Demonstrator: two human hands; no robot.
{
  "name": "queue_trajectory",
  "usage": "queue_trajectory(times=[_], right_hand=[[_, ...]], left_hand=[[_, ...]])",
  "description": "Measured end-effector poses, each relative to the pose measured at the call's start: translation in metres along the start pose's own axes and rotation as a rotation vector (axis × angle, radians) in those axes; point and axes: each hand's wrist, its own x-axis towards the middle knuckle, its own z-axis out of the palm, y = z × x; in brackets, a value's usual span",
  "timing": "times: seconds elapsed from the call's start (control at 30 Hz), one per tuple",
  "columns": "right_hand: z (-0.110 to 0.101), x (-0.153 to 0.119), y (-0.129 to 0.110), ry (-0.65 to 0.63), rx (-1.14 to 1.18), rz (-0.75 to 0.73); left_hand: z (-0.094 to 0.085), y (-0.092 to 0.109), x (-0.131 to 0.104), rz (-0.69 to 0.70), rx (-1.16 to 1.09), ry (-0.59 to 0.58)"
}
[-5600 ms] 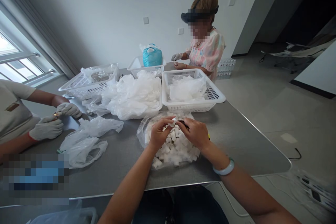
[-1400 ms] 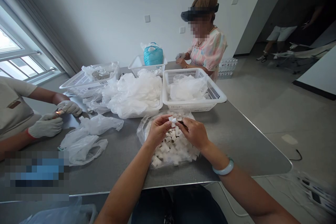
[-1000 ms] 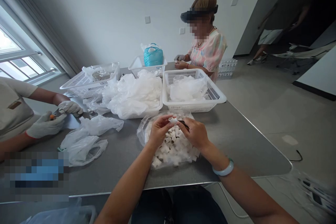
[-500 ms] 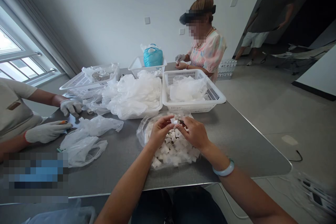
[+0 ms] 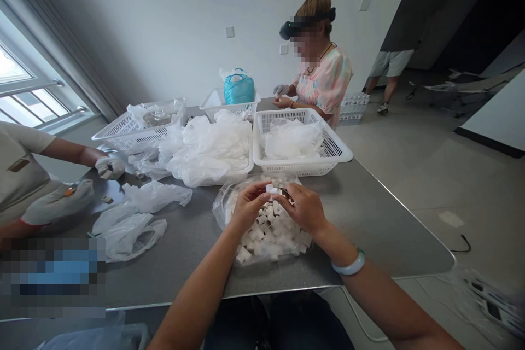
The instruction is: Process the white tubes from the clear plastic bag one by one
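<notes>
My left hand (image 5: pixel 249 206) pinches a small white plastic pipe fitting (image 5: pixel 270 188) between thumb and fingers. Against the fitting's right side, my right hand (image 5: pixel 307 209) grips a small dark metal tool (image 5: pixel 283 191); its kind is mostly hidden by the fingers. Both hands hover over a clear plastic bag (image 5: pixel 221 205), spread open on the grey table (image 5: pixel 369 219). Many similar white fittings (image 5: pixel 266 232) lie heaped inside it, directly below my hands.
White baskets (image 5: pixel 302 167) with crumpled plastic bags (image 5: pixel 209 145) stand behind my hands. Loose bags (image 5: pixel 139 221) lie to the left, near a co-worker's gloved hands (image 5: pixel 61 202). Another co-worker (image 5: pixel 324 76) stands beyond the baskets. The table's edge (image 5: pixel 410 213) runs along the right.
My hands stay nearly in place with the fitting and tool. The left co-worker's gloved hands have drawn apart, leaving a small piece on the table. A person in the background has shifted.
</notes>
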Motion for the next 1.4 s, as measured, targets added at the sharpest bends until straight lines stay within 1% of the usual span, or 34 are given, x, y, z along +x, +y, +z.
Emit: queue_trajectory(times=[0.2, 0.43, 0.53, 0.7, 0.8, 0.93, 1.0, 1.2, 1.4], right_hand=[[0.0009, -0.0018, -0.0001, 0.048, -0.002, -0.045], [-0.0002, -0.0008, -0.0011, -0.003, -0.019, 0.015], [0.0001, -0.0006, -0.0011, -0.013, -0.004, -0.001], [0.0007, -0.0019, -0.0024, 0.024, 0.017, -0.037], [0.0007, -0.0019, -0.0025, 0.042, 0.029, 0.002], [0.0009, -0.0017, -0.0020, -0.005, 0.030, 0.040], [0.0009, -0.0019, -0.0021, -0.020, 0.031, 0.035], [0.0004, -0.0031, -0.0031, 0.015, -0.007, -0.034], [0.0015, -0.0028, -0.0023, 0.021, 0.006, 0.009]], left_hand=[[-0.0033, -0.0046, 0.0026, 0.007, -0.028, -0.017], [-0.0044, -0.0054, 0.0030, 0.001, -0.027, -0.030], [-0.0045, -0.0050, 0.0028, -0.006, -0.019, -0.038], [-0.0040, -0.0043, 0.0021, -0.013, -0.013, -0.053], [-0.0025, -0.0036, 0.0012, -0.008, -0.037, -0.046], [-0.0003, -0.0032, 0.0005, -0.009, -0.049, -0.036], [0.0001, -0.0038, 0.0007, -0.006, -0.051, -0.027], [-0.0002, -0.0067, 0.0020, 0.005, -0.047, 0.002], [0.0007, -0.0037, 0.0003, -0.002, -0.050, -0.010]])
